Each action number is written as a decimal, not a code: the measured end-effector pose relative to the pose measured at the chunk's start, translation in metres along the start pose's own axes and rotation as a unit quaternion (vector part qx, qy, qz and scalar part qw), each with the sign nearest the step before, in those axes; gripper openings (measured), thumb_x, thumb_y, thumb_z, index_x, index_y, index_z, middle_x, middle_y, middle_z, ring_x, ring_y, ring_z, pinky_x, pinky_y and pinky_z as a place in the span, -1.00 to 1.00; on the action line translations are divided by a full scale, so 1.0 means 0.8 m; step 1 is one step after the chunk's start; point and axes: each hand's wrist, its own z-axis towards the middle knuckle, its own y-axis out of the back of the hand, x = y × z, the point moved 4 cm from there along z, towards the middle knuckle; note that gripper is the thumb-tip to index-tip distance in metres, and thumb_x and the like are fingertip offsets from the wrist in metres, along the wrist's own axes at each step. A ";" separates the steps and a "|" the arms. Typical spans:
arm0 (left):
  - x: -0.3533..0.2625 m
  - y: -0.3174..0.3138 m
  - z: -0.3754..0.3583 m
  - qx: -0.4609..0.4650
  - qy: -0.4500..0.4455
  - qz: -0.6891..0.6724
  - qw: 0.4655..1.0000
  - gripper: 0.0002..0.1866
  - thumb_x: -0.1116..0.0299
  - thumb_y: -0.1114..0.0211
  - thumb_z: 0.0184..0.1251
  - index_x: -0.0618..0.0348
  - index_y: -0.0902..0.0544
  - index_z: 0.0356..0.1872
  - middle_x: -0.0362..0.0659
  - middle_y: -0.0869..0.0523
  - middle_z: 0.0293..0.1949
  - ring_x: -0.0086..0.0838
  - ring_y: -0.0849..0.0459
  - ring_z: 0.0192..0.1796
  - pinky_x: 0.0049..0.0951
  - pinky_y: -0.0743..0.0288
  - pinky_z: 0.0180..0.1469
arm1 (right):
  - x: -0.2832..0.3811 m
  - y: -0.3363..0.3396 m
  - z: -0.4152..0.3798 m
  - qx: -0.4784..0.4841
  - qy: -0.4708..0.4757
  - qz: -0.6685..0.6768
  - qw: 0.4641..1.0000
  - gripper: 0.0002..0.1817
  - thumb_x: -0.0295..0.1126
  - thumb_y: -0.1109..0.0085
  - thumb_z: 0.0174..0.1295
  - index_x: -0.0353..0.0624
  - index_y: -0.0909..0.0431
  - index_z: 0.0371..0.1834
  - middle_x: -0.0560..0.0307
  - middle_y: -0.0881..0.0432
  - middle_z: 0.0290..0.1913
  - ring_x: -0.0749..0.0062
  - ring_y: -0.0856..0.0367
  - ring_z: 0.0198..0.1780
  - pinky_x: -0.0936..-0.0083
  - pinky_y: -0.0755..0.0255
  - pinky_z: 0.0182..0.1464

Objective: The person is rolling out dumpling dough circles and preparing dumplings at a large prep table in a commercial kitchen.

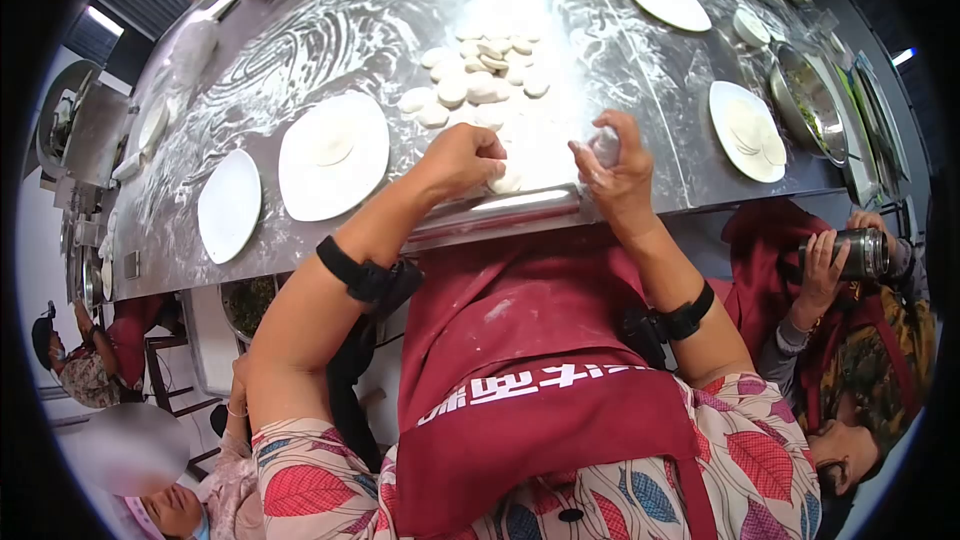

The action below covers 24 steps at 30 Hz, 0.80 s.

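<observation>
At the near edge of the floured metal table, my left hand point(463, 162) is closed, its fingertips bent down onto a small white dough round point(508, 180). Part of that round is hidden under the fingers. To its right, my right hand point(622, 168) is raised above the table edge, thumb and forefinger curved and apart, with flour on the skin. I see no object gripped in it. Just beyond my hands, several small flattened dough pieces point(487, 89) lie in a loose pile on flour.
A square white plate point(300, 175) with thin dough rounds and a bare white plate point(230, 208) stand left. Another plate point(727, 125) of rounds and a metal bowl point(800, 90) are right. A person on the right holds a dark jar point(850, 254). Other people sit left.
</observation>
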 end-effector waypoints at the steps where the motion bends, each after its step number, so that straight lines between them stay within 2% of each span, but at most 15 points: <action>1: -0.008 -0.001 -0.002 -0.004 0.009 0.012 1.000 -0.81 0.40 -0.30 -0.03 0.26 -0.67 -0.36 -0.05 -0.70 -0.48 -0.39 -0.66 -0.41 -0.40 -0.50 -0.26 | -0.001 -0.004 0.005 0.005 0.009 -0.027 1.000 -0.65 -0.48 -0.28 0.06 -0.09 -0.33 -0.14 0.15 -0.47 -0.63 0.47 -0.49 -0.64 0.54 -0.34 -0.61; 3: -0.025 -0.004 0.000 -0.010 0.021 0.044 0.999 -0.82 0.41 -0.30 -0.02 0.25 -0.68 -0.37 -0.03 -0.70 -0.47 -0.37 -0.66 -0.40 -0.40 -0.50 -0.25 | -0.010 -0.016 0.034 0.007 0.027 -0.079 0.996 -0.65 -0.49 -0.26 0.05 -0.13 -0.33 -0.14 -0.01 -0.52 -0.57 0.21 -0.57 -0.56 0.45 -0.40 -0.51; 4: -0.033 -0.004 0.005 0.002 0.006 0.087 0.996 -0.86 0.48 -0.27 0.10 0.33 -0.66 -0.34 -0.13 -0.68 -0.49 -0.56 -0.57 -0.42 -0.52 -0.45 -0.31 | -0.007 -0.024 0.046 0.008 0.027 -0.055 0.998 -0.63 -0.47 -0.27 0.04 -0.15 -0.32 -0.13 -0.11 -0.54 -0.45 -0.02 -0.57 -0.48 0.34 -0.43 -0.46; 5: -0.034 -0.004 0.007 0.017 -0.004 0.075 0.997 -0.86 0.49 -0.27 0.10 0.34 -0.66 -0.34 -0.13 -0.68 -0.49 -0.56 -0.57 -0.42 -0.51 -0.45 -0.31 | -0.009 -0.027 0.053 0.033 -0.014 -0.058 0.998 -0.63 -0.45 -0.28 0.03 -0.14 -0.32 -0.13 -0.13 -0.54 -0.42 -0.08 -0.58 -0.44 0.30 -0.43 -0.45; 7: -0.024 0.001 0.013 0.042 -0.023 0.048 0.998 -0.87 0.49 -0.27 0.10 0.34 -0.66 -0.35 -0.13 -0.68 -0.49 -0.57 -0.57 -0.42 -0.51 -0.45 -0.31 | -0.007 -0.020 0.046 0.015 0.068 -0.112 0.991 -0.61 -0.46 -0.30 0.01 -0.15 -0.32 -0.14 -0.08 -0.54 -0.47 0.01 -0.60 -0.47 0.35 -0.44 -0.46; 10: -0.021 0.008 -0.002 0.027 0.015 0.000 1.000 -0.88 0.49 -0.25 0.04 0.34 -0.62 -0.40 -0.08 -0.66 -0.49 -0.44 -0.63 -0.43 -0.43 -0.48 -0.36 | -0.001 0.004 0.003 0.026 -0.015 -0.070 0.997 -0.58 -0.48 -0.33 -0.02 -0.18 -0.33 -0.12 -0.05 -0.56 -0.43 0.03 -0.61 -0.43 0.36 -0.47 -0.41; 11: -0.014 0.005 -0.003 0.042 0.068 -0.068 0.994 -0.87 0.46 -0.25 -0.01 0.29 -0.62 -0.42 -0.02 -0.69 -0.46 -0.33 -0.68 -0.40 -0.36 -0.51 -0.31 | 0.000 0.003 -0.003 0.017 -0.010 -0.010 1.000 -0.63 -0.51 -0.29 0.06 -0.09 -0.33 -0.11 0.14 -0.48 -0.62 0.45 -0.51 -0.67 0.51 -0.34 -0.63; 12: -0.011 -0.001 -0.003 0.056 0.075 -0.089 0.992 -0.87 0.44 -0.22 0.00 0.29 -0.59 -0.42 0.01 -0.68 -0.44 -0.26 -0.67 -0.38 -0.33 -0.50 -0.30 | 0.000 0.001 0.005 0.009 0.036 -0.053 0.998 -0.63 -0.51 -0.28 0.06 -0.10 -0.33 -0.12 0.13 -0.48 -0.62 0.45 -0.50 -0.68 0.51 -0.33 -0.63; 15: -0.037 0.006 0.001 -0.003 -0.085 0.112 0.990 -0.85 0.42 -0.20 0.02 0.29 -0.60 -0.41 0.07 -0.67 -0.44 -0.15 -0.66 -0.38 -0.28 -0.49 -0.28 | -0.002 -0.023 0.045 -0.002 0.083 -0.065 0.994 -0.59 -0.50 -0.28 0.03 -0.12 -0.33 -0.07 0.03 -0.49 -0.59 0.33 -0.52 -0.63 0.43 -0.39 -0.56; 17: -0.034 0.003 0.016 0.003 -0.046 0.139 0.989 -0.81 0.35 -0.17 0.06 0.27 -0.62 -0.41 0.13 -0.64 -0.47 -0.08 -0.64 -0.39 -0.20 -0.45 -0.30 | -0.037 -0.041 0.056 0.063 -0.012 -0.031 0.997 -0.54 -0.40 -0.14 0.15 -0.32 -0.32 0.11 -0.25 -0.56 -0.09 -0.05 -0.57 -0.10 0.32 -0.45 -0.06; 18: -0.032 -0.001 0.023 0.010 -0.080 0.148 0.986 -0.78 0.30 -0.16 0.09 0.27 -0.62 -0.44 0.11 -0.62 -0.52 -0.15 -0.61 -0.45 -0.20 -0.43 -0.35 | -0.060 -0.048 0.048 0.058 0.113 -0.095 0.987 -0.44 -0.34 -0.09 0.19 -0.35 -0.25 0.24 -0.30 -0.49 0.05 -0.04 -0.50 0.06 0.33 -0.35 0.11; 19: -0.030 -0.003 0.026 0.034 -0.074 0.116 0.990 -0.79 0.31 -0.18 0.08 0.29 -0.61 -0.46 0.08 -0.59 -0.57 -0.25 -0.57 -0.51 -0.23 -0.40 -0.40 | -0.061 -0.042 0.041 0.082 0.020 -0.040 0.996 -0.41 -0.31 -0.11 0.19 -0.36 -0.23 0.26 -0.32 -0.44 0.11 -0.01 -0.45 0.13 0.34 -0.31 0.18; 20: -0.028 -0.005 0.026 0.037 -0.092 0.124 0.987 -0.83 0.36 -0.22 0.06 0.29 -0.60 -0.47 0.02 -0.57 -0.60 -0.35 -0.54 -0.53 -0.30 -0.39 -0.42 | -0.046 -0.033 0.035 0.130 -0.033 -0.098 0.986 -0.41 -0.27 -0.13 0.19 -0.33 -0.24 0.24 -0.32 -0.43 0.12 -0.04 -0.46 0.11 0.33 -0.33 0.16; 23: -0.041 -0.004 0.011 0.030 -0.100 0.067 0.992 -0.90 0.49 -0.25 0.05 0.33 -0.55 -0.46 -0.11 -0.58 -0.58 -0.50 -0.54 -0.50 -0.43 -0.41 -0.43 | -0.007 0.010 -0.009 0.062 0.005 -0.074 0.995 -0.54 -0.33 -0.23 0.12 -0.22 -0.30 0.03 -0.22 -0.55 -0.22 -0.13 -0.56 -0.18 0.24 -0.45 -0.18; 24: -0.038 -0.005 0.003 0.057 0.010 -0.064 0.996 -0.91 0.51 -0.25 0.07 0.30 -0.52 -0.46 -0.20 -0.54 -0.57 -0.55 -0.53 -0.49 -0.49 -0.41 -0.44 | 0.005 0.015 -0.011 0.040 0.041 -0.074 0.996 -0.56 -0.35 -0.25 0.10 -0.21 -0.30 -0.01 -0.21 -0.53 -0.28 -0.12 -0.56 -0.23 0.24 -0.44 -0.24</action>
